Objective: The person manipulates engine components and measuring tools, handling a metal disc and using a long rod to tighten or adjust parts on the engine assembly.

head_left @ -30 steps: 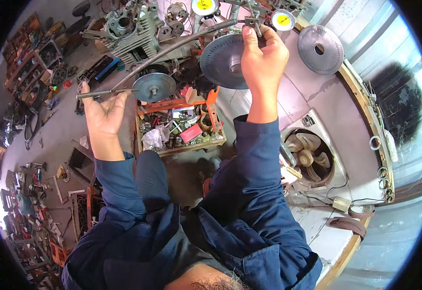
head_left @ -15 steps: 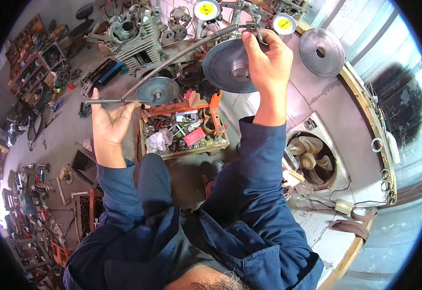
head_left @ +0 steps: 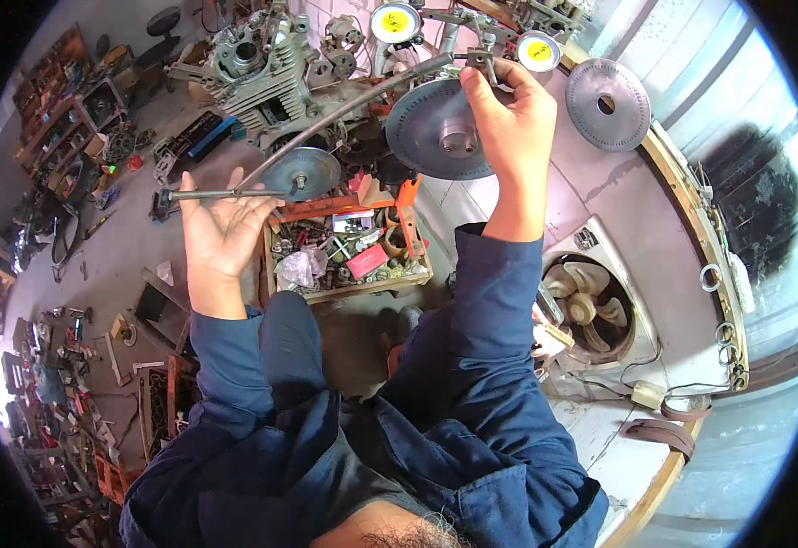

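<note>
A long thin metal rod [head_left: 344, 108] slants from a small metal block with an upright bolt [head_left: 479, 58] at upper right down to a short crossbar [head_left: 221, 194] at the left. My right hand [head_left: 519, 128] is closed at the block end, thumb in front and fingers curled behind. My left hand [head_left: 219, 239] is palm up under the crossbar, fingers spread and touching it. Just left of my right hand stands a large grey disc [head_left: 422, 137] with a hub and marks round its rim. A smaller disc [head_left: 299, 173] sits behind the rod, nearer my left hand.
A wooden box [head_left: 362, 290] of small parts lies below the discs. A finned engine part [head_left: 271, 87] and two dials [head_left: 538, 51] stand at the back. Another disc [head_left: 607, 105] and a fan [head_left: 586, 310] are at right. Tools [head_left: 61, 393] crowd the left floor.
The fingers of my left hand have opened out and spread beneath the crossbar, and the hand has shifted slightly right. My right hand keeps its hold, nearly unmoved.
</note>
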The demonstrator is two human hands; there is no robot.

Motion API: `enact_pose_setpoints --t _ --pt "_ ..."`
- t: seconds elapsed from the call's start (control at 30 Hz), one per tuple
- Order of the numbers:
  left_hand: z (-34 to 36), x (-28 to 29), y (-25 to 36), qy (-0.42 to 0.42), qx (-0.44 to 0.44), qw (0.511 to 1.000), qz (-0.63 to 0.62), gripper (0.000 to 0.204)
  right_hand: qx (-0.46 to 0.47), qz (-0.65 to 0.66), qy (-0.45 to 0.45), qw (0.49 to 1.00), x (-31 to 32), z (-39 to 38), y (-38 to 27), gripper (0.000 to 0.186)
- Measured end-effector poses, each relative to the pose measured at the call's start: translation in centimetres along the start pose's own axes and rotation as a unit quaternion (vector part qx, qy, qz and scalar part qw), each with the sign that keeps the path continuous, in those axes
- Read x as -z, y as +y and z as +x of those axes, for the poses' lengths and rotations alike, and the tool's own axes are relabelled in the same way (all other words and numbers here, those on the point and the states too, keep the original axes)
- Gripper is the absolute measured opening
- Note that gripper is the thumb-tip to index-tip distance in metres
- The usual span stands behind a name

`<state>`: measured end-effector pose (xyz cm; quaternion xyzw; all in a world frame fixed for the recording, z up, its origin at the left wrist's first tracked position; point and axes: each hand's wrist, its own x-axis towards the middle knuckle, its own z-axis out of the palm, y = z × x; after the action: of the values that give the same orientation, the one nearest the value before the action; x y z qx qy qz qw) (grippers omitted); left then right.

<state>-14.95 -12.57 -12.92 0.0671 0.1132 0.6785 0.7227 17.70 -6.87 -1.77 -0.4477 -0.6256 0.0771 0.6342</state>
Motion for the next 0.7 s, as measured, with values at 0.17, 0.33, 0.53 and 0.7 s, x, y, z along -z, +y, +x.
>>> enact_pose_setpoints --t 0.17,0.33,0.53,0.7 --pt "-0.2 -0.8 0.1 0.059 -0.036 0.997 0.025 0.1 0.006 -0.017 -0.014 1.0 0.3 0.1 0.3 0.026" --pt "-0.2 -0.5 0.8 0.052 -0.013 0.999 0.013 0.107 0.01 0.002 -0.03 0.999 0.6 0.1 0.3 0.022" --pt "0.1 0.7 0.6 0.075 0.013 0.997 -0.009 0.112 -0.015 0.129 -0.075 0.989 1.6 0.7 1.6 0.021" --pt "1.3 1.3 1.7 0.134 0.029 0.982 -0.127 0.095 0.007 0.082 -0.067 0.994 1.6 0.5 1.3 0.017"
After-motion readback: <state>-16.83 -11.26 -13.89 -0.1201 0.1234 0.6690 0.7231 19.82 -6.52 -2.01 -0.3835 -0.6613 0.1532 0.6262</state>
